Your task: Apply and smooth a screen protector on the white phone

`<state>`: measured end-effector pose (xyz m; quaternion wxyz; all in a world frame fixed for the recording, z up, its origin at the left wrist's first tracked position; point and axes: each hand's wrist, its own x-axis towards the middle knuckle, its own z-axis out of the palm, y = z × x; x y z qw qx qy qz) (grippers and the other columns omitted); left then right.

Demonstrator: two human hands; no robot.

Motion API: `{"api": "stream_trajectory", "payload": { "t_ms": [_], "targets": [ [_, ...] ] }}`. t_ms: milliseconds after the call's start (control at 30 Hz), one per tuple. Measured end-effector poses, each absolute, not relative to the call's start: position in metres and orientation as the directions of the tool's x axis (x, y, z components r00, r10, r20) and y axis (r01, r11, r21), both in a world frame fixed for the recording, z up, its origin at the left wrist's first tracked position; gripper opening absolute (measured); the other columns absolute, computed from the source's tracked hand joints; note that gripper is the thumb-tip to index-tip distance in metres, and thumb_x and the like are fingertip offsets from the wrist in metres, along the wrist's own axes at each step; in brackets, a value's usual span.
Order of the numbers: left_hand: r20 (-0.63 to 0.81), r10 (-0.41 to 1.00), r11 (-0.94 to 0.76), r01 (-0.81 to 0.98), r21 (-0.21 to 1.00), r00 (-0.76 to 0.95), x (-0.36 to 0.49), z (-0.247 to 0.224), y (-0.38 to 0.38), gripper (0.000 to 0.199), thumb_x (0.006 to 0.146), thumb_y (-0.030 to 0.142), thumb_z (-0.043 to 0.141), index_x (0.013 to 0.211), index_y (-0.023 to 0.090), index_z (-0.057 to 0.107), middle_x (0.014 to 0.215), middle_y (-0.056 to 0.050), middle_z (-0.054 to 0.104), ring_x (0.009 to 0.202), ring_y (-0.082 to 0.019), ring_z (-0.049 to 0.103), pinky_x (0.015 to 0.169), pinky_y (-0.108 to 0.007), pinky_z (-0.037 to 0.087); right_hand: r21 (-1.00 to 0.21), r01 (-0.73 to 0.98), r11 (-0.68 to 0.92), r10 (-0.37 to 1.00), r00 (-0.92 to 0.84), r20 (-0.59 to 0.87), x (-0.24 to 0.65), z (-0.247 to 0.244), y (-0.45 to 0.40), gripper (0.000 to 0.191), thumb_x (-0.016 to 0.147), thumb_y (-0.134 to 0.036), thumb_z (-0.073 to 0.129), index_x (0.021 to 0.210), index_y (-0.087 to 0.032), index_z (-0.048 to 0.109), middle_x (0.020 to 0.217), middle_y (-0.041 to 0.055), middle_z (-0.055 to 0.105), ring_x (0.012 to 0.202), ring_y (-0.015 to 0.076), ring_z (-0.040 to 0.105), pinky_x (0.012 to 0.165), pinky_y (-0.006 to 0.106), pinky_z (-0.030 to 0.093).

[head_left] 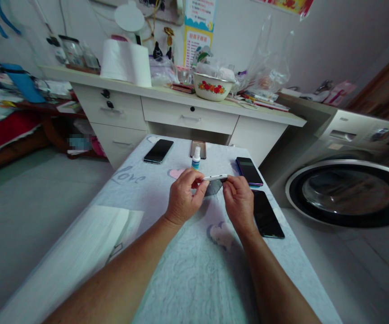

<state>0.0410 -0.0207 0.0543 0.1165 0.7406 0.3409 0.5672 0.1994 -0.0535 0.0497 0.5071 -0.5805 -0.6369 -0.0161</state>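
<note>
Over the middle of the table, a phone point(216, 177) with a white edge is held nearly edge-on between both hands. My left hand point(184, 195) pinches its left end with thumb and fingers. At the other end, the fingers of my right hand point(239, 200) are closed on it. A dark, see-through flat piece point(213, 188) shows just below the phone; whether it is attached, I cannot tell. Just behind my left hand stands a small white spray bottle point(196, 158) with a blue label. A black tablet point(266, 214) lies beside my right hand, partly hidden by it.
On the patterned tablecloth point(194, 279) lie a black phone point(159, 150) at far left, a brown phone case point(198, 149) at the back and stacked phones point(249, 171) at right. White paper point(79, 238) covers the left side. Behind is a cabinet point(187, 114); a washing machine point(346, 148) stands right.
</note>
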Motion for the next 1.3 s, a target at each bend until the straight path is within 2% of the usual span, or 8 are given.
{"api": "stream_trajectory", "payload": {
  "t_ms": [267,667,1067,1167,1300],
  "targets": [
    [0.759,0.639,-0.734,0.394,0.553,0.125,0.041,0.051,-0.019,0.004,0.086,0.022,0.056,0.084,0.019,0.056,0.078,0.000,0.059,0.071,-0.013,0.055,0.070,-0.026,0.046,-0.575,0.742,0.344,0.712,0.193,0.675,0.200,0.050,-0.054,0.015,0.085,-0.015,0.051,0.093,-0.020,0.063,0.082,0.0015,0.055,0.077,0.0152,0.057,0.070,0.028,0.046],
    [0.670,0.726,-0.680,0.302,0.668,0.155,0.045,0.040,-0.016,0.003,0.084,0.021,0.057,0.085,0.018,0.057,0.079,0.000,0.060,0.072,-0.012,0.060,0.070,-0.023,0.050,-0.427,0.854,0.298,0.654,0.143,0.743,0.206,0.058,-0.058,0.018,0.088,-0.017,0.048,0.094,-0.020,0.064,0.085,0.0032,0.055,0.077,0.0159,0.057,0.070,0.028,0.047],
    [0.513,0.826,-0.560,0.232,0.795,0.232,0.038,0.042,-0.005,0.004,0.080,0.021,0.059,0.081,0.017,0.058,0.073,0.002,0.063,0.067,-0.011,0.061,0.066,-0.022,0.049,-0.374,0.879,0.297,0.656,0.097,0.749,0.203,0.061,-0.059,0.018,0.089,-0.016,0.049,0.093,-0.020,0.065,0.083,0.0031,0.055,0.076,0.0153,0.056,0.069,0.027,0.047],
    [0.534,0.806,-0.590,0.281,0.757,0.254,0.034,0.044,-0.004,0.002,0.079,0.019,0.058,0.079,0.017,0.057,0.073,0.001,0.061,0.067,-0.012,0.059,0.067,-0.023,0.048,-0.367,0.881,0.301,0.663,0.083,0.744,0.201,0.061,-0.059,0.017,0.089,-0.016,0.049,0.094,-0.019,0.065,0.082,0.0031,0.054,0.074,0.0149,0.056,0.068,0.027,0.046],
    [0.649,0.715,-0.691,0.408,0.597,0.260,0.033,0.044,-0.005,0.004,0.077,0.017,0.057,0.075,0.018,0.054,0.075,-0.001,0.058,0.074,-0.015,0.056,0.071,-0.028,0.046,-0.360,0.882,0.304,0.662,0.076,0.745,0.199,0.061,-0.058,0.017,0.089,-0.016,0.049,0.094,-0.020,0.065,0.082,0.0027,0.053,0.073,0.0146,0.055,0.067,0.027,0.046]
  ]
}}
